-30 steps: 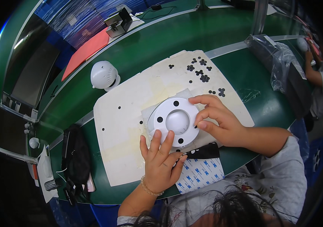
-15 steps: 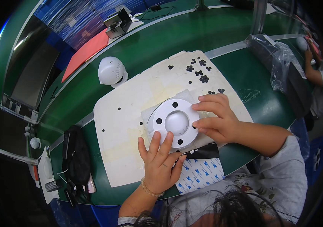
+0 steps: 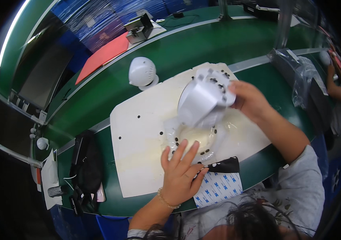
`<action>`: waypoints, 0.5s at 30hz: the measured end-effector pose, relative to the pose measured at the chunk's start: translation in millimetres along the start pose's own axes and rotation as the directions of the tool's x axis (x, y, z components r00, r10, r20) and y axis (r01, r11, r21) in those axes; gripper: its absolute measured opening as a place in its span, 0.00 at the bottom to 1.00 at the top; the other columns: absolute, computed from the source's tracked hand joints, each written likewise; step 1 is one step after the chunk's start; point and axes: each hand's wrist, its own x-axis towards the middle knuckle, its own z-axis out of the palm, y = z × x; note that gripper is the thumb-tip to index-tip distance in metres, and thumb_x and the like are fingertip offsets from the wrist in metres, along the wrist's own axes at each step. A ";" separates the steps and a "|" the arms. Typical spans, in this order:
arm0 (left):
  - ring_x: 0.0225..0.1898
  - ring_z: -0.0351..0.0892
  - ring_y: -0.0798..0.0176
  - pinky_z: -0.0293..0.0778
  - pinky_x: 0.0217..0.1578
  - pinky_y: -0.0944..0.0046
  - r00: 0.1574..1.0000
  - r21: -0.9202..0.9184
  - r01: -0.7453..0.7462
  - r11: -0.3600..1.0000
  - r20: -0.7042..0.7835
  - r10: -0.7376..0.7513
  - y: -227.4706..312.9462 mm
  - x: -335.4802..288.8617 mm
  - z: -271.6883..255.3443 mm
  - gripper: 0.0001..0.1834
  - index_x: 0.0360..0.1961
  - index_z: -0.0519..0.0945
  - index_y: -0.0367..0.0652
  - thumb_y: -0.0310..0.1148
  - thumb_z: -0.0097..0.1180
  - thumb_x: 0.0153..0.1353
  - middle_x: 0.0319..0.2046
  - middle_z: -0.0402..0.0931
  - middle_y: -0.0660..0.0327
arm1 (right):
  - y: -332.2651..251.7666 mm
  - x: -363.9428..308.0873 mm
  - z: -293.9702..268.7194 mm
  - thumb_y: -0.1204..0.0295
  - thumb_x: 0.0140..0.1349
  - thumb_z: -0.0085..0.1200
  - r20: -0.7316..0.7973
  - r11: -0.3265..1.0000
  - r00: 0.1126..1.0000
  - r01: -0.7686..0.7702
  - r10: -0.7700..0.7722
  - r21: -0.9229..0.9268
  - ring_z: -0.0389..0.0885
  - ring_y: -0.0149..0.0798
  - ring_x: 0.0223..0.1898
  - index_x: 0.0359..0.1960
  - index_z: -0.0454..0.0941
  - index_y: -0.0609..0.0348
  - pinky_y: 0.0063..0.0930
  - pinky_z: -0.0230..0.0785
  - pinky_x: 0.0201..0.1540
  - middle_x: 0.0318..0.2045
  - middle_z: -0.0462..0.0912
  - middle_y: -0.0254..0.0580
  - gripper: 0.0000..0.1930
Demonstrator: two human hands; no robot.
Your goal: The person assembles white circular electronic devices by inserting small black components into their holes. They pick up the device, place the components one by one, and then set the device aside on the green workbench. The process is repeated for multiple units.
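My right hand (image 3: pixel 250 100) grips a white plastic device (image 3: pixel 202 102) by its side, lifted and tilted above the work board; motion blurs it. Below it lies a clear plastic wrap pad (image 3: pixel 170 132) with a ring-shaped middle and several small black dots around it. My left hand (image 3: pixel 180 176) is at the pad's near edge with three fingers stretched out. Its thumb and index finger pinch the end of a black strip with round holes (image 3: pixel 224 165). Under that strip lies a white backing sheet with blue print (image 3: pixel 220 188).
A similar white device (image 3: pixel 142 73) stands beyond the off-white board (image 3: pixel 134 160), where loose black dots (image 3: pixel 119 138) lie. A black bag (image 3: pixel 86 168) is at the left, a dark box with clear plastic (image 3: pixel 298 80) at the right. Another person's arm (image 3: pixel 333 84) shows far right.
My right hand has raised the white device off the pad and turned it, so its round base no longer faces up. My left hand keeps its place by the black strip. The view has shifted slightly.
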 end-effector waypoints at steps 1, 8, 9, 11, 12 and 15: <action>0.58 0.61 0.49 0.49 0.56 0.48 1.000 -0.003 0.002 1.000 -0.011 -0.002 2.7 3.9 -1.8 0.06 0.26 0.78 0.44 0.31 0.61 0.46 0.54 0.68 0.53 | -5.5 14.4 -9.6 0.65 0.58 0.51 -0.041 0.998 0.998 0.048 -0.050 -0.043 0.74 0.22 0.31 0.38 0.76 0.57 0.16 0.66 0.36 0.31 0.78 0.29 0.11; 0.43 0.72 0.54 0.63 0.45 0.56 1.000 -0.199 -0.031 0.980 -0.010 0.030 -4.7 7.2 -2.1 0.07 0.28 0.77 0.41 0.27 0.61 0.45 0.44 0.75 0.58 | 12.8 121.3 -89.1 0.76 0.52 0.49 0.436 -0.516 0.733 0.136 -0.522 -0.846 0.77 0.42 0.34 0.40 0.76 0.56 0.32 0.70 0.41 0.35 0.78 0.41 0.12; 0.39 0.73 0.56 0.65 0.43 0.57 0.999 -0.183 -0.037 0.982 -0.018 0.034 -4.4 8.5 -1.7 0.08 0.28 0.77 0.40 0.27 0.61 0.45 0.40 0.77 0.59 | 12.6 128.3 -99.9 0.76 0.51 0.49 0.392 -0.529 0.778 0.091 -0.491 -0.844 0.77 0.43 0.35 0.39 0.77 0.56 0.34 0.71 0.41 0.35 0.78 0.42 0.13; 0.37 0.73 0.56 0.66 0.40 0.58 1.000 -0.213 -0.023 0.977 -0.009 0.022 -5.1 7.3 1.3 0.08 0.29 0.77 0.40 0.27 0.61 0.46 0.37 0.77 0.60 | 10.6 146.3 -101.7 0.73 0.53 0.47 0.094 -0.506 0.932 -0.104 -0.350 -0.856 0.78 0.44 0.38 0.37 0.78 0.55 0.37 0.71 0.39 0.35 0.79 0.44 0.11; 0.36 0.73 0.56 0.67 0.39 0.58 1.000 -0.229 -0.020 0.973 -0.005 0.019 -4.9 7.0 2.5 0.08 0.29 0.77 0.41 0.27 0.61 0.46 0.35 0.78 0.60 | 11.3 151.7 -102.3 0.72 0.53 0.47 0.083 -0.505 0.936 -0.108 -0.341 -0.857 0.78 0.44 0.38 0.36 0.78 0.55 0.38 0.71 0.38 0.35 0.79 0.44 0.10; 0.34 0.73 0.57 0.68 0.36 0.60 1.000 -0.241 -0.005 0.971 0.001 0.005 -5.6 6.3 3.8 0.08 0.30 0.77 0.41 0.28 0.61 0.47 0.31 0.77 0.62 | 15.1 165.0 -60.4 0.67 0.56 0.45 0.139 -0.484 0.932 -0.044 -0.336 -0.874 0.79 0.44 0.37 0.33 0.78 0.56 0.40 0.70 0.37 0.34 0.80 0.43 0.10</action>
